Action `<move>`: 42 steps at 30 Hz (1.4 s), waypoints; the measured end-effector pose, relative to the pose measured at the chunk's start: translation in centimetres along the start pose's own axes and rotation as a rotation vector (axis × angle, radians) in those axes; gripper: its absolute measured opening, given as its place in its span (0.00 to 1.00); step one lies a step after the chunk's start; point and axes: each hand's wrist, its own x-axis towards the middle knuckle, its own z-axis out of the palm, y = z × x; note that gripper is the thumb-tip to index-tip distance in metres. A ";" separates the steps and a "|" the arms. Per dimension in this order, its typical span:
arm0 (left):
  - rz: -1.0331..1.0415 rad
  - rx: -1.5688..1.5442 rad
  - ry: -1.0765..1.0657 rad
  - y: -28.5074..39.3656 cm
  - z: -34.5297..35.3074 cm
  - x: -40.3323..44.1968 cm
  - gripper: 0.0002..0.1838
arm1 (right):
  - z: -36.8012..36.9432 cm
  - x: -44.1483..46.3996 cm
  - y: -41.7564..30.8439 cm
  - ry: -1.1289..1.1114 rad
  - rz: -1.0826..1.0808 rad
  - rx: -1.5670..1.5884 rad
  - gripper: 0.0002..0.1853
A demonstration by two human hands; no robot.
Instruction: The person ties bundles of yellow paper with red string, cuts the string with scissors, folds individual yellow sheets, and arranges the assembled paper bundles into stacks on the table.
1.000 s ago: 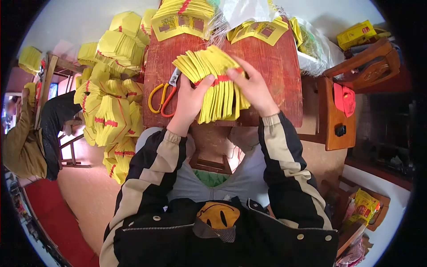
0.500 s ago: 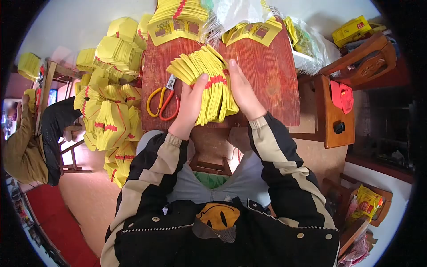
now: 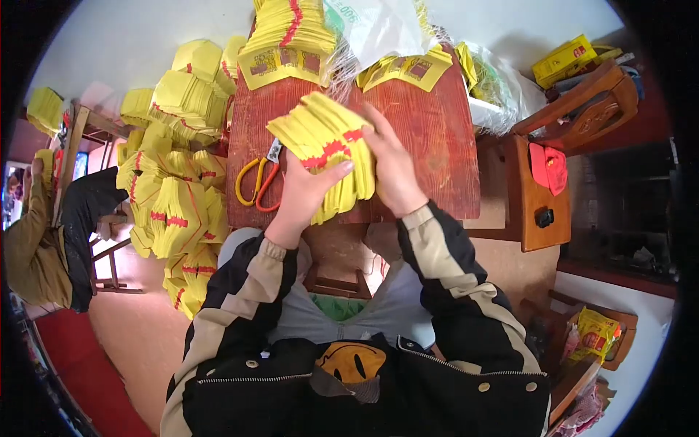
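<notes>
A bundle of folded yellow paper with a strip of red tied or lying across it is held just above the table's near edge. My left hand grips its lower left side, thumb laid across the front below the red strip. Along the right side, my right hand is closed against the bundle, its fingers partly hidden behind it. Scissors with one yellow and one red handle lie on the red wooden table, left of my left hand.
More banded yellow paper sits at the table's back, beside clear plastic. Several yellow bundles are piled at the left. Another person is farther left. A wooden chair with a red cloth stands right.
The bundle has turned in my hands, its face now more toward me. My left thumb has slid across its front. The whole view has shifted slightly.
</notes>
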 end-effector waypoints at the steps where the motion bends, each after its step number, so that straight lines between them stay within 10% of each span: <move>1: -0.042 -0.043 0.015 0.6 0.1 0.0 0.40 | 0.2 0.0 0.5 0.019 -0.022 -0.001 0.28; 11: -0.144 -0.122 0.069 0.5 -1.0 -0.1 0.39 | 1.5 0.3 1.5 0.251 -0.654 -0.848 0.12; 17: -0.138 -0.259 0.049 0.8 -2.7 0.6 0.32 | 2.3 1.6 1.0 0.072 -0.515 -0.637 0.10; 18: -0.130 -0.309 0.054 1.0 -3.0 0.8 0.30 | 3.0 1.5 -1.0 0.044 -0.189 -0.380 0.12; 20: -0.103 -0.318 0.066 1.2 -3.3 1.2 0.27 | 2.5 3.2 -3.8 0.091 -0.361 -0.444 0.13; 22: -0.078 -0.301 0.077 1.5 -3.2 1.4 0.28 | 0.2 6.4 -7.6 0.209 -0.793 -1.255 0.19; 26: -0.091 -0.287 0.028 0.3 -3.2 1.5 0.33 | -3.8 17.3 -9.6 0.775 -0.567 -1.541 0.44; 29: -0.113 -0.273 0.017 -0.1 -3.2 1.7 0.36 | -2.6 20.0 -11.3 0.604 -0.353 -1.742 0.46; 32: -0.124 -0.248 0.035 -0.1 -3.5 1.9 0.37 | -3.1 22.9 -11.5 0.402 -0.215 -1.647 0.41; 42: -0.080 -0.247 0.045 0.6 -3.4 1.8 0.37 | -2.6 23.2 -24.1 0.368 -0.873 -0.504 0.28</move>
